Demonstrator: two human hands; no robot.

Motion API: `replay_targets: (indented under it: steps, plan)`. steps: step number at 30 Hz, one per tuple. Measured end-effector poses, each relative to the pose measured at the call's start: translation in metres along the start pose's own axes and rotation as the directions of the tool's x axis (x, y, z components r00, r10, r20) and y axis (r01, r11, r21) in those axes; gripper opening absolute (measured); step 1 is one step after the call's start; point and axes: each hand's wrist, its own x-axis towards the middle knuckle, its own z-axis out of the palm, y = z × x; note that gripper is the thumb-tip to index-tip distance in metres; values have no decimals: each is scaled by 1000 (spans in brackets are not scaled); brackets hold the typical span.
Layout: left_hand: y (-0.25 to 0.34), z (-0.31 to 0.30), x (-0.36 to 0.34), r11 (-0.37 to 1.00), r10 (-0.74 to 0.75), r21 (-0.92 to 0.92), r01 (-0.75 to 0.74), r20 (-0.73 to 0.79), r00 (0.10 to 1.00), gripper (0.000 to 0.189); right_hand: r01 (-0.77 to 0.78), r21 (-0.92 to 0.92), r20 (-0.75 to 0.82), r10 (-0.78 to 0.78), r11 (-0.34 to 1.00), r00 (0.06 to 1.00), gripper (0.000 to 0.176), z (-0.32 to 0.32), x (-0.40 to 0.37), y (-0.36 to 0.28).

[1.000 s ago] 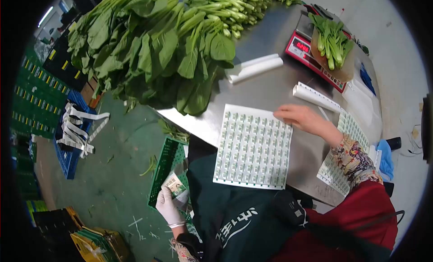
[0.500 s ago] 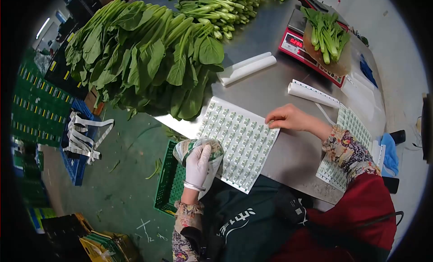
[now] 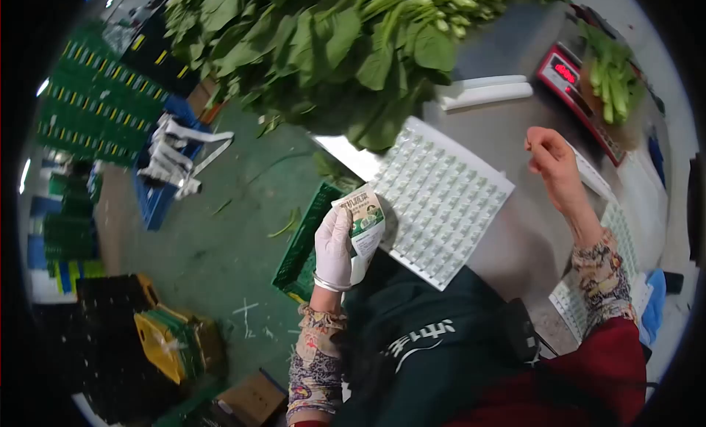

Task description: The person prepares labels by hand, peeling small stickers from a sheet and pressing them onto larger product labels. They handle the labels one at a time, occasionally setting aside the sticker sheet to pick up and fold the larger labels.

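My left hand (image 3: pixel 334 247), in a white glove, grips a printed packaging bag (image 3: pixel 365 220) in green, tan and white, held over the table's near edge. Beside it lies a white sheet of small green-and-white stickers (image 3: pixel 448 199). My right hand (image 3: pixel 555 166), bare, is raised above the table between the sticker sheet and the red scale (image 3: pixel 581 100). Its fingers are curled together in a pinch; what they hold, if anything, is too small to make out. A bunch of leafy greens (image 3: pixel 612 78) rests on brown wrapping on the scale.
A large heap of leafy greens (image 3: pixel 309 52) covers the table's far left. White rolled sheets (image 3: pixel 485 94) lie behind the stickers. Another sticker sheet (image 3: pixel 621 239) is at the right. Below the edge stands a green crate (image 3: pixel 298 262); a blue crate (image 3: pixel 158 195) holds white strips.
My right hand has lifted off the sticker sheet's far corner and moved right, towards the scale. The bag in my left hand has turned, showing its printed front. The view has shifted.
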Motion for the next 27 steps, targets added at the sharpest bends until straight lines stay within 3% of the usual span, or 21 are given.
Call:
replay_targets:
  steps: [4,7,10,12,15,16,17,19,20,21,23,25,27]
  plan:
    - [35,-22,-32,993,43,-106,-61,-166,985,33,-178,87,302,144,980,942,16,84,-16,7]
    - [42,-37,-51,989,72,-107,-104,-267,961,32,-371,145,537,242,917,808,37,161,-28,3]
    - [40,-46,-66,994,82,-39,-100,-319,944,36,-195,1,690,140,981,710,56,220,-41,18]
    - [37,-54,-75,983,95,-127,-134,-278,956,39,-191,44,729,99,981,678,55,251,-49,25]
    - [44,-54,-91,985,161,95,-144,-202,966,43,-319,180,667,123,930,735,51,281,-41,22]
    - [39,-64,-95,978,140,181,-102,-207,968,41,-307,223,638,100,925,764,46,287,-37,18]
    - [31,-73,-101,967,41,255,31,-273,961,29,-302,260,624,79,917,778,40,291,-33,22]
    - [18,-78,-105,992,19,123,35,-411,912,21,-292,230,576,113,928,810,29,297,-29,32]
    - [14,-79,-104,1000,5,-1,-6,-438,899,23,-224,142,527,118,964,842,19,299,-29,36]
    - [14,-80,-105,1000,15,-7,-20,-461,887,24,-165,12,504,136,986,853,15,296,-28,38]
    - [12,-80,-104,998,35,-25,-55,-496,868,27,-262,-20,642,213,965,737,15,291,-34,37]
    - [11,-78,-100,996,25,-64,-68,-520,854,28,-240,-128,705,259,962,660,14,291,-47,39]
    - [6,-81,-98,998,52,43,-35,-528,847,29,-200,-146,692,244,969,680,14,293,-55,48]
